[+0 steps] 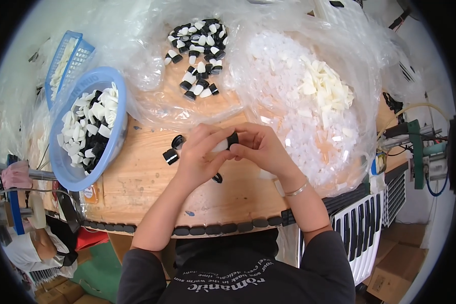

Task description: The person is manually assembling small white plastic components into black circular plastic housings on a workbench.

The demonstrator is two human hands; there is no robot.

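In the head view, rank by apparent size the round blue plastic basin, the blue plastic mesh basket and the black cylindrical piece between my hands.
1. Round blue plastic basin
2. Blue plastic mesh basket
3. Black cylindrical piece, by far the smallest, though your fingers partly cover it

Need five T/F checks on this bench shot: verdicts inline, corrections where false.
1. The left hand and right hand meet at a small black-and-white part. True.
2. The blue tub stands right of both hands. False: the blue tub is on the left.
3. Loose black pieces lie near the left hand. True.
4. The pile at the right is all black. False: it shows white pieces and cream pieces.
5. A black-and-white heap lies beyond the hands. True.
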